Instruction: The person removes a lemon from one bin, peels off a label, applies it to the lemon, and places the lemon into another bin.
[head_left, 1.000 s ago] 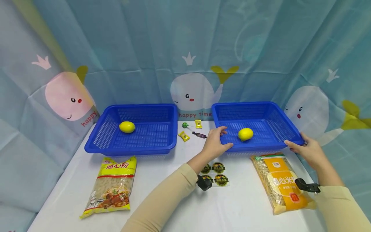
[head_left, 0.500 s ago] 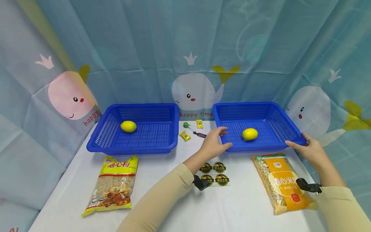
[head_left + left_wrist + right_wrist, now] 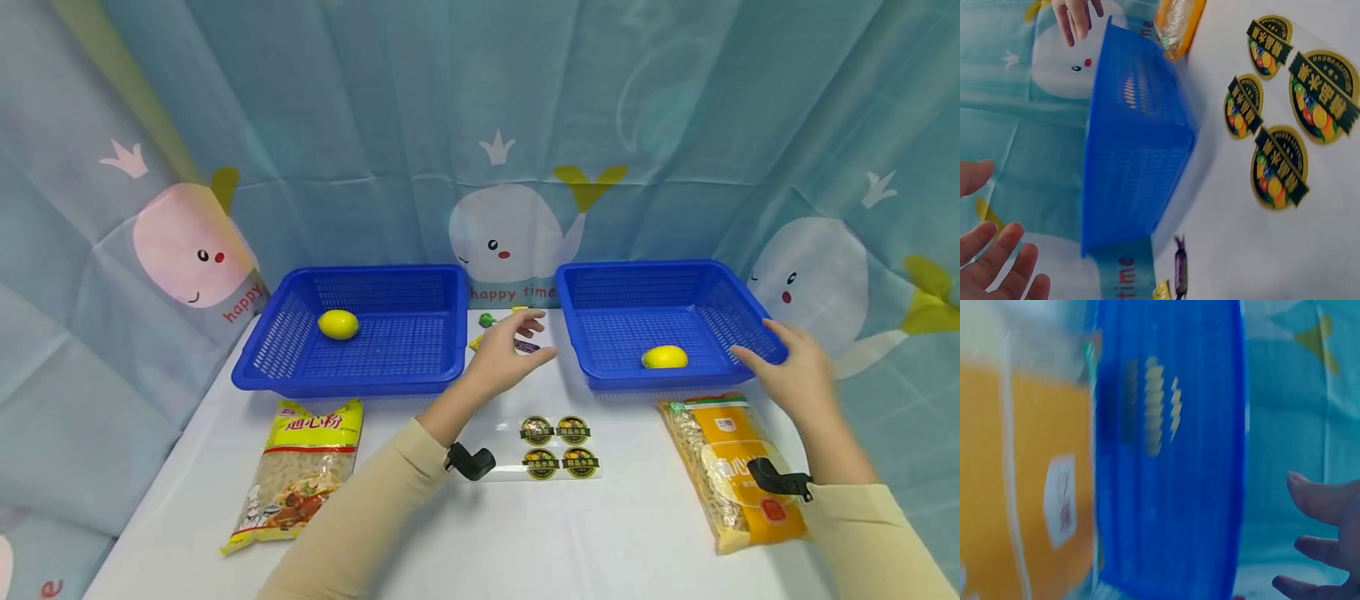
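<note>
My left hand (image 3: 497, 354) hovers over the table to the left of the right-hand blue basket (image 3: 637, 279), its fingers and thumb spread apart and holding nothing. By the basket's right end is my right hand (image 3: 802, 371); in the right wrist view its thumb and fingers (image 3: 1316, 550) stand apart from the basket wall (image 3: 1179, 506). Inside this basket a lemon (image 3: 665, 357) lies near the front wall, partly covered by the rim. The left blue basket (image 3: 390, 283) has another lemon (image 3: 338, 324) toward its left end.
Between the baskets lie a green lollipop (image 3: 487, 320), a purple-wrapped candy (image 3: 527, 346) and yellow candies partly behind my left hand. A sheet of round stickers (image 3: 540, 463) lies mid-table. Pasta bags stand out: yellow (image 3: 300, 475) at left, orange (image 3: 731, 475) under my right forearm.
Both hands have come off the right basket; the left hand has drawn away leftward. The lemon in that basket has rolled rightward and toward the front wall.
</note>
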The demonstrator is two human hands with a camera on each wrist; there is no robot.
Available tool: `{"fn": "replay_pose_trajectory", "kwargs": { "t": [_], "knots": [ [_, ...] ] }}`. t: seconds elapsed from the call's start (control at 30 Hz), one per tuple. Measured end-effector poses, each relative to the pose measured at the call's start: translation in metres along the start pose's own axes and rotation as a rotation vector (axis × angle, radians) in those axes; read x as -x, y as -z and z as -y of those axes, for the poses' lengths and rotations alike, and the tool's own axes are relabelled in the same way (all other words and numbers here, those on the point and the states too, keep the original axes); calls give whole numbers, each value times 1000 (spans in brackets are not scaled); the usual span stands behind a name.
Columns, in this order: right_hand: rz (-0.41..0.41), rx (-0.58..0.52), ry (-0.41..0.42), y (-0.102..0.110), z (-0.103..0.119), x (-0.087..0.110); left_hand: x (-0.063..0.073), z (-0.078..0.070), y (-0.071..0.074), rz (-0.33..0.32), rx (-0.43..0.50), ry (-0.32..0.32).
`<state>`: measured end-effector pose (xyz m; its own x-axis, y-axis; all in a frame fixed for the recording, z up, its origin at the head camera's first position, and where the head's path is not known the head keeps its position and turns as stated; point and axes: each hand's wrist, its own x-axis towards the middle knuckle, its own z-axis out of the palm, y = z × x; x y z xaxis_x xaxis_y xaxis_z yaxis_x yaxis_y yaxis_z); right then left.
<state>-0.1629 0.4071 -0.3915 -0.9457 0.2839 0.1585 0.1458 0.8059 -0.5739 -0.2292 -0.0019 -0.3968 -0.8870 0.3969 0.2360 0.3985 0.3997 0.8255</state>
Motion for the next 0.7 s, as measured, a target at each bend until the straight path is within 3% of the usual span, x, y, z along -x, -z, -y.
{"fn": "replay_pose_trajectory", "kwargs": {
  "t": [0.37,0.7],
  "knots": [
    [21,-130,203,-26,68,20,20,8,54,-120,-52,-1],
    [81,-290,262,-64,128,26,22,16,94,-164,-93,77]
  ]
}}
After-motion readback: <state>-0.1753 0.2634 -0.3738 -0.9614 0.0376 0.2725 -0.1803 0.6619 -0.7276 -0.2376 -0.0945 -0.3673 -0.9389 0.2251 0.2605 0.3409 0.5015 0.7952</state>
